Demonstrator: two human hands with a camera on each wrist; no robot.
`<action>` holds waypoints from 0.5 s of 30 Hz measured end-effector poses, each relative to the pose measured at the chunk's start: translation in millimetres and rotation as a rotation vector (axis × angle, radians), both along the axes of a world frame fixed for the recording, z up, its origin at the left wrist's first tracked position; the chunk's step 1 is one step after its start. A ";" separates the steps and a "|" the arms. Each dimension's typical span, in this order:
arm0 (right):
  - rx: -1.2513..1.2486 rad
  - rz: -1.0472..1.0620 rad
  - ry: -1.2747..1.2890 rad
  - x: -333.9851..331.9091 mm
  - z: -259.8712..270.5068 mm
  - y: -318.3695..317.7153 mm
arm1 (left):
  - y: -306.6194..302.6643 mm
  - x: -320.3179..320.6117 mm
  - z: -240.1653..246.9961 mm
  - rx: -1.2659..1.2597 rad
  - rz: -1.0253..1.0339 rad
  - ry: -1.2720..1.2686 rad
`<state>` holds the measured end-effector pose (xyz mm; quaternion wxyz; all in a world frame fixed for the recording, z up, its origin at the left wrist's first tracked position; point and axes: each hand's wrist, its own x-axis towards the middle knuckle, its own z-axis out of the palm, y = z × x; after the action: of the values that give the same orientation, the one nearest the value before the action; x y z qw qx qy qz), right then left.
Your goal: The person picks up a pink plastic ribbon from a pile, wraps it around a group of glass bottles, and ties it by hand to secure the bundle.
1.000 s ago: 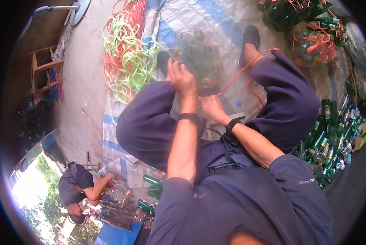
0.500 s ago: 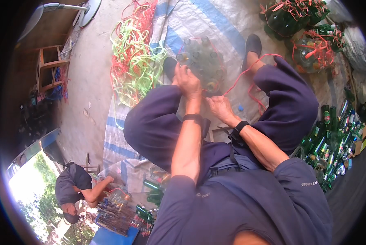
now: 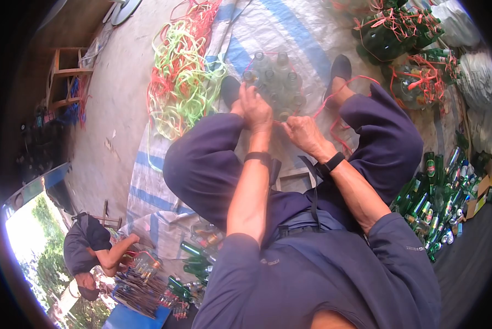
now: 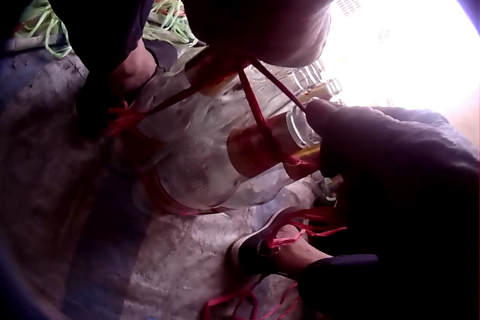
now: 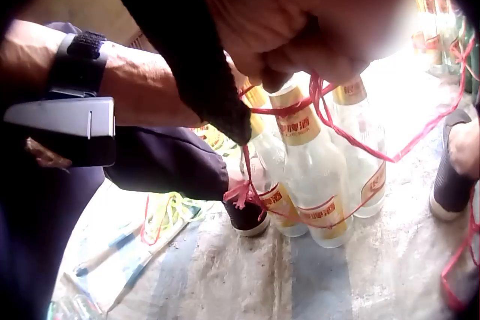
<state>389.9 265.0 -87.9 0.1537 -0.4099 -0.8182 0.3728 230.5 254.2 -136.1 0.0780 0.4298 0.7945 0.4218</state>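
A cluster of clear glass bottles [image 3: 281, 82] with gold-and-red labels [image 5: 300, 129] stands upright between the person's feet. Red plastic rope [image 5: 352, 140] circles the bottles low down and also runs across their necks. The left hand [image 3: 255, 109] is at the near left side of the cluster, its fingers curled on the rope close over the bottle necks. Beside the nearest bottle's neck, the right hand [image 3: 307, 134] pinches the same rope between thumb and fingers. A short strand stretches between both hands in the left wrist view. The right hand's fingertips are partly hidden in the head view.
Loose red and green rope [image 3: 183, 71] is heaped at the left. Tied bottle bundles [image 3: 394, 35] stand at the far right, and a pile of green bottles [image 3: 435, 192] lies near the right knee. Another person [image 3: 89, 247] bends over at the lower left. A striped sheet [image 3: 257, 27] covers the floor.
The right hand has moved forward and to the right, nearer the closest bottle's neck. The left hand stays at the cluster's left side. The head view has shifted slightly.
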 end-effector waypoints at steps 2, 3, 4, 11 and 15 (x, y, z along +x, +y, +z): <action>-0.022 0.007 0.039 -2.7 11.8 5.0 | 0.9 -1.2 -2.2 0.004 0.001 0.021; -0.023 0.013 0.041 -3.1 16.7 8.1 | 0.4 -1.7 -1.4 0.006 -0.003 0.041; -0.031 0.048 0.062 -2.3 20.7 12.3 | -0.4 -1.4 -0.6 0.003 0.000 0.042; -0.001 0.078 0.081 -0.8 12.1 30.9 | -0.6 0.5 5.5 -0.029 -0.017 0.032; -0.002 0.034 0.048 -2.3 9.3 32.6 | 0.6 0.9 4.6 -0.027 -0.020 0.062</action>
<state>387.6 297.6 -78.6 0.1667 -0.3871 -0.8205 0.3861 231.4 254.9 -131.5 0.0631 0.4495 0.7978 0.3968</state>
